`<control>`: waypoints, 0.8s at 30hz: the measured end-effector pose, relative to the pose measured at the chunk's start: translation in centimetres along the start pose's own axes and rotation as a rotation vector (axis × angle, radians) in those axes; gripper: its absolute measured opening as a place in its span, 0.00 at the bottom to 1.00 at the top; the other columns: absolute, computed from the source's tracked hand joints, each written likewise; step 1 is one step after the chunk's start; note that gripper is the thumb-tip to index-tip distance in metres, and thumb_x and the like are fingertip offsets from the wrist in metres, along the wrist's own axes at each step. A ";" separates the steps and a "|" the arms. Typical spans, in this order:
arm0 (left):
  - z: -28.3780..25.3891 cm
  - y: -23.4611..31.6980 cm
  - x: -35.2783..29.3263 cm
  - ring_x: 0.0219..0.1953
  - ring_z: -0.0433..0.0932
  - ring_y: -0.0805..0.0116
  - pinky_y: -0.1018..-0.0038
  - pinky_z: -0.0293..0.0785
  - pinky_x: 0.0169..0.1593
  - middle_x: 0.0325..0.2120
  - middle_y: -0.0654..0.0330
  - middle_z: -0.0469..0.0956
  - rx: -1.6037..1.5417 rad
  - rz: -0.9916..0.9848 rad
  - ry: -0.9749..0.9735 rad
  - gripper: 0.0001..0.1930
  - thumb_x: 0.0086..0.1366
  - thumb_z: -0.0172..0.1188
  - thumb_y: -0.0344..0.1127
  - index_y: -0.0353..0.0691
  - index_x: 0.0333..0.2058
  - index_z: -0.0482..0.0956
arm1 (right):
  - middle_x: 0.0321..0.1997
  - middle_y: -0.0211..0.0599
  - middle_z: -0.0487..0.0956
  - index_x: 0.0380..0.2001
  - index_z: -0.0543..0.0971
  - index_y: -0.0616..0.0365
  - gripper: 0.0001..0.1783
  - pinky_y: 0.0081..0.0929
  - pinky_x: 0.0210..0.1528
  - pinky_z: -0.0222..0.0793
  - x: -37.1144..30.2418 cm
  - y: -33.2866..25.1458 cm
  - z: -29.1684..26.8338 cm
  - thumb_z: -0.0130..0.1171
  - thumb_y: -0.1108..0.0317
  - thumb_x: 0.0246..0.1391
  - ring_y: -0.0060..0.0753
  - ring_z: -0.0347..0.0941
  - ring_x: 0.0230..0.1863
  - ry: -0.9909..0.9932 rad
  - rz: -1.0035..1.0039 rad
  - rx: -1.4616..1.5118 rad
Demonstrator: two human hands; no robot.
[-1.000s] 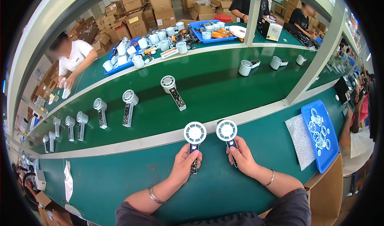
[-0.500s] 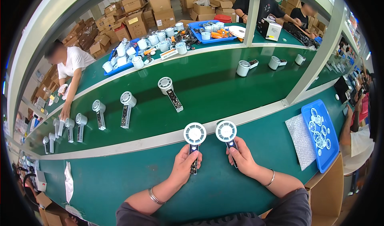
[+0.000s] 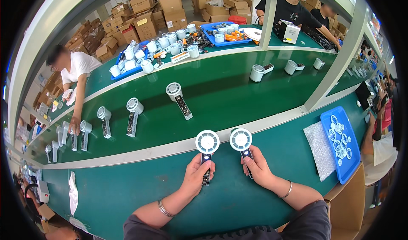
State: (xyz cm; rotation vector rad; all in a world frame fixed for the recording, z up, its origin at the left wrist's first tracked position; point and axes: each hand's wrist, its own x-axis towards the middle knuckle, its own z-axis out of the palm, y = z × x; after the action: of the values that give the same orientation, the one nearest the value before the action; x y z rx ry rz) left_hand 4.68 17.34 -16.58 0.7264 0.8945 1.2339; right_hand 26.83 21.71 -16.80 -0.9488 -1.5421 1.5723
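My left hand (image 3: 194,175) is closed around the handle of a white handheld fan (image 3: 207,142), its thumb on the handle front. A second white handheld fan (image 3: 241,139) is gripped by its handle in my right hand (image 3: 259,170). Both fans stand with their round grilles up and facing me, side by side and apart. Dark inner parts show in the open handle front of the left fan, and a small light glows on each handle. Beyond them, on the green conveyor belt (image 3: 221,91), lies another fan (image 3: 174,90) with its handle toward me.
More fans (image 3: 134,106) lie along the belt to the left and right. A blue tray (image 3: 353,163) with clear rings sits on bubble wrap (image 3: 319,155) at my right, by a cardboard box (image 3: 346,206). A metal frame post (image 3: 335,65) rises beside the belt. Co-workers reach in across it.
The fans on the belt have shifted slightly left. The co-worker's hand at the left has moved right onto a fan; another at the far right stretches an arm outward. My hands have barely moved.
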 end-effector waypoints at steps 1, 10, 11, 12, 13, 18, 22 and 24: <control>0.0 0.0 0.0 0.23 0.67 0.77 0.80 0.65 0.26 0.24 0.61 0.70 0.001 0.000 0.000 0.17 0.64 0.50 0.36 0.34 0.50 0.65 | 0.32 0.34 0.68 0.56 0.55 0.63 0.23 0.18 0.25 0.65 0.0 0.0 0.0 0.43 0.64 0.61 0.18 0.64 0.23 0.005 -0.001 0.007; 0.1 0.1 -0.1 0.22 0.67 0.78 0.82 0.65 0.26 0.23 0.63 0.71 -0.024 -0.002 0.010 0.16 0.64 0.51 0.35 0.35 0.49 0.66 | 0.34 0.35 0.67 0.55 0.54 0.63 0.22 0.19 0.26 0.64 -0.1 -0.3 0.0 0.41 0.63 0.62 0.20 0.64 0.24 -0.018 0.003 -0.008; 0.0 0.0 -0.1 0.22 0.67 0.77 0.81 0.65 0.26 0.23 0.62 0.70 -0.014 -0.003 0.005 0.17 0.64 0.51 0.35 0.35 0.49 0.65 | 0.34 0.35 0.67 0.55 0.54 0.63 0.22 0.19 0.26 0.64 -0.1 -0.2 0.0 0.41 0.63 0.62 0.20 0.64 0.24 -0.017 0.007 -0.008; 0.0 0.0 0.0 0.22 0.67 0.77 0.79 0.65 0.26 0.23 0.61 0.70 -0.004 -0.005 0.001 0.18 0.64 0.51 0.36 0.35 0.50 0.65 | 0.34 0.35 0.67 0.55 0.54 0.63 0.22 0.19 0.26 0.64 -0.1 -0.2 0.0 0.41 0.63 0.62 0.20 0.64 0.24 -0.017 0.010 -0.007; 0.0 0.0 0.0 0.22 0.67 0.77 0.79 0.65 0.26 0.23 0.61 0.70 -0.003 -0.005 0.001 0.18 0.64 0.51 0.36 0.35 0.50 0.65 | 0.34 0.35 0.67 0.55 0.54 0.63 0.22 0.19 0.26 0.64 -0.1 -0.2 0.0 0.41 0.63 0.62 0.20 0.64 0.25 -0.016 0.014 -0.007; 0.0 0.0 0.0 0.22 0.67 0.77 0.80 0.65 0.26 0.23 0.61 0.70 -0.001 -0.009 0.006 0.18 0.64 0.51 0.37 0.35 0.50 0.65 | 0.34 0.35 0.67 0.55 0.54 0.63 0.23 0.19 0.26 0.64 0.0 -0.2 -0.1 0.41 0.62 0.62 0.20 0.64 0.25 -0.019 0.015 -0.007; 0.0 0.0 0.0 0.23 0.67 0.77 0.80 0.65 0.25 0.23 0.61 0.70 -0.005 -0.014 0.009 0.18 0.64 0.51 0.37 0.35 0.50 0.65 | 0.34 0.35 0.67 0.55 0.54 0.63 0.23 0.19 0.26 0.64 0.0 -0.2 -0.1 0.42 0.61 0.62 0.20 0.64 0.24 -0.022 0.012 -0.012; -0.1 0.0 0.0 0.23 0.67 0.77 0.80 0.65 0.26 0.24 0.61 0.70 -0.004 -0.014 0.012 0.18 0.64 0.51 0.36 0.35 0.50 0.64 | 0.34 0.35 0.67 0.55 0.55 0.63 0.23 0.19 0.26 0.64 0.0 -0.2 0.0 0.42 0.61 0.62 0.20 0.64 0.24 -0.022 0.013 -0.006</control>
State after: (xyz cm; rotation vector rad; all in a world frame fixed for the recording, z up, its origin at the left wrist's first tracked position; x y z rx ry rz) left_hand 4.62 17.36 -16.67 0.7094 0.9053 1.2281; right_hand 26.84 21.73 -16.59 -0.9495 -1.5591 1.5933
